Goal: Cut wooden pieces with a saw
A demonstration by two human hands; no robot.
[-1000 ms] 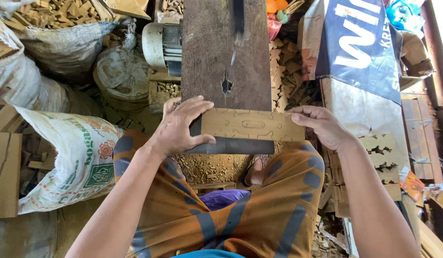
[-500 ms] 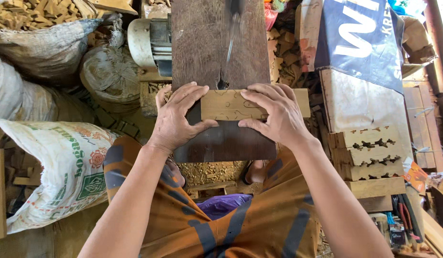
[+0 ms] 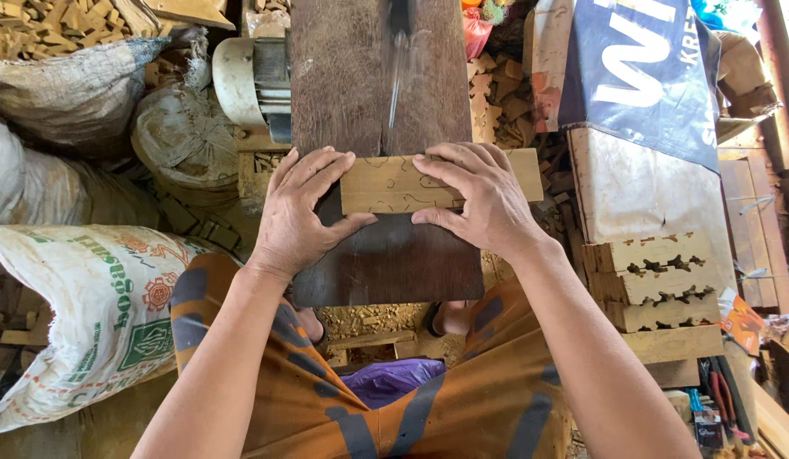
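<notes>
While both hands press flat, I hold the wooden strip [image 3: 403, 183] on the dark surface [image 3: 386, 255], left hand [image 3: 297, 217] at 9 o'clock, right hand [image 3: 484, 200] at 3 o'clock, fingers spread, pinning not gripping. Thin blade [image 3: 394, 93] stands at 12 o'clock; I judge cutting underway, needing steady feeding.

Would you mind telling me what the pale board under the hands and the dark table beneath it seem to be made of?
Pale board: apparently raw, unfinished light wood, matte, with drawn outlines on its face. Dark table: seemingly worn, dark-stained wood, with visible grain and a lengthwise slit. Left hand and right hand press the board flat.
</notes>
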